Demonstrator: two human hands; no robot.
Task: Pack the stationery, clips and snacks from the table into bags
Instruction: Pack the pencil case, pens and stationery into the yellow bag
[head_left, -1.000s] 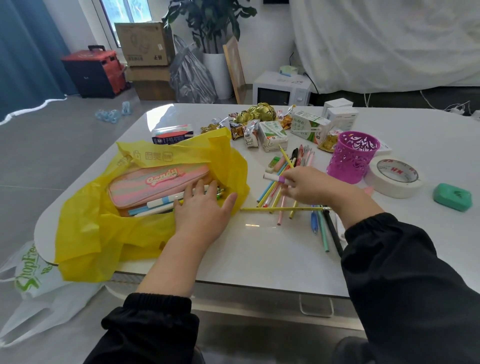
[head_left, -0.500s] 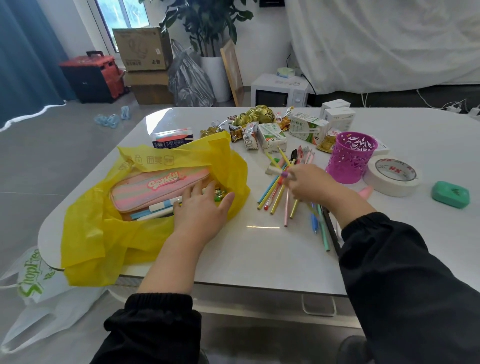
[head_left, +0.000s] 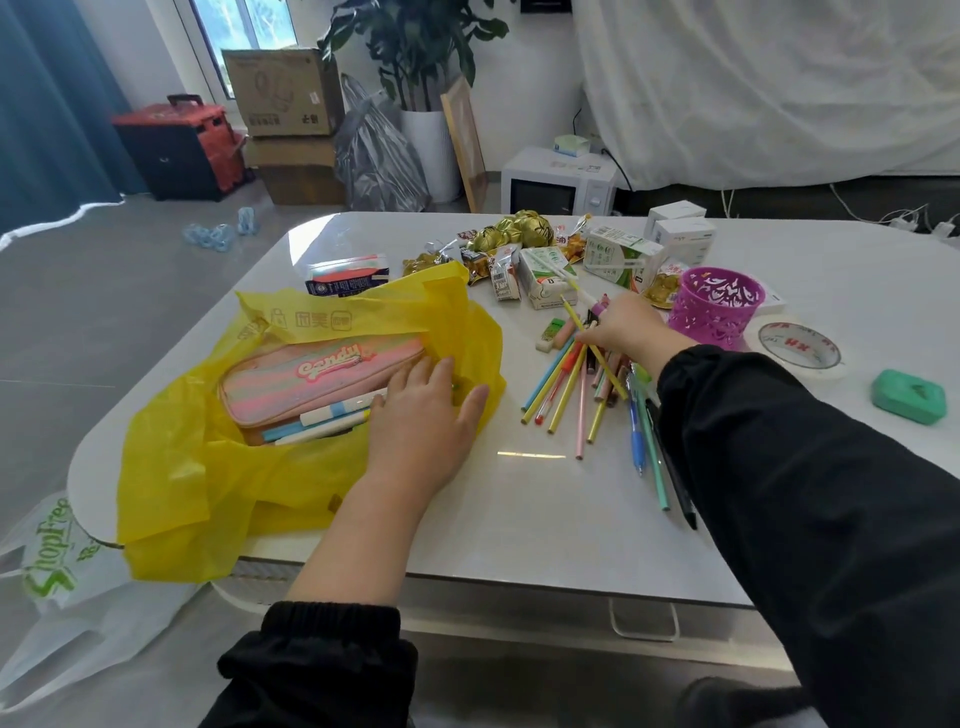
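On table (head_left: 519, 519), L hand (head_left: 421, 421) flat on yellow bag (head_left: 208, 483), R hand (head_left: 631, 327) fingers (head_left: 589, 336) pinching pencils (head_left: 563, 387), purple cup (head_left: 714, 306) beside.

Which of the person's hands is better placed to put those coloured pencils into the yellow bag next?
Probably the right hand: it rests on the pencils and grips a few. The left hand lies flat at the mouth of the yellow bag, away from the pile, seemingly steadying it.

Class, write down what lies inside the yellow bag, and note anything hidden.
Inside the yellow bag lie a pink striped pencil case and several white and blue pens beside it. The left hand rests flat over the pens' ends, covering them. Whatever lies beneath the case is hidden.
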